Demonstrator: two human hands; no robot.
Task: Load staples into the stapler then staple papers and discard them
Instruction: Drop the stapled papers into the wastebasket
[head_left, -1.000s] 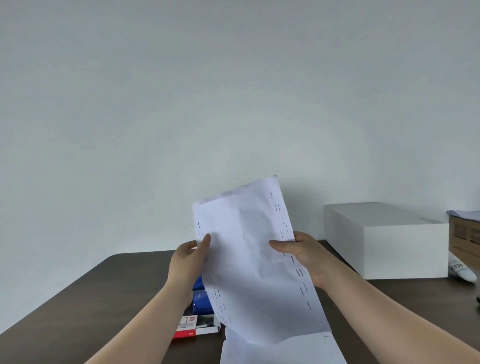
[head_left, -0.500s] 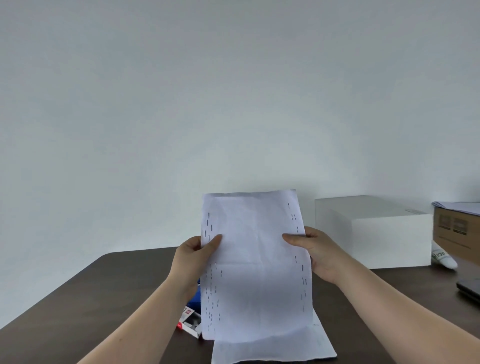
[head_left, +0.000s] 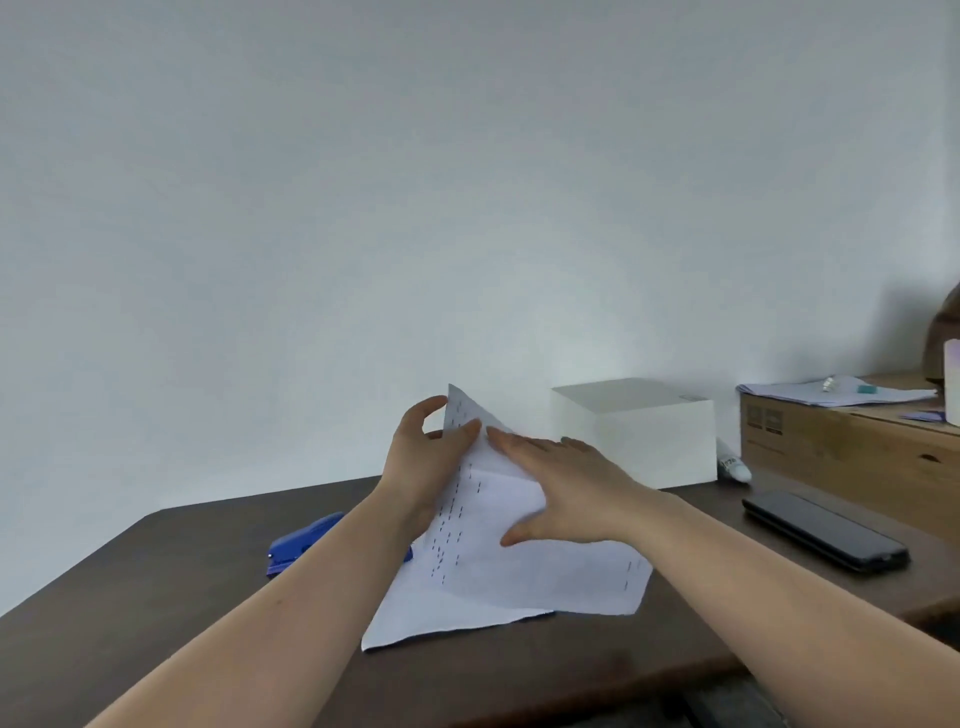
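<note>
A white sheet of stapled paper (head_left: 483, 519), marked with rows of dark staples, stands tilted over the middle of the dark table (head_left: 156, 597). My left hand (head_left: 421, 457) pinches its upper left edge between thumb and fingers. My right hand (head_left: 566, 488) lies flat on the sheet with straight fingers, pressing it over. More white paper (head_left: 457, 608) lies flat underneath on the table. A blue stapler (head_left: 296, 543) lies to the left, partly hidden behind my left forearm.
A white box (head_left: 649, 431) stands at the back right, with a white marker (head_left: 732, 465) beside it. A black phone (head_left: 826, 530) lies on the right. A wooden crate (head_left: 852, 457) with papers on top sits at the far right.
The sheet was held upright by both hands on its sides. Now it is lowered and folding over, my right hand has flattened onto it, and the view has turned left, showing the stapler.
</note>
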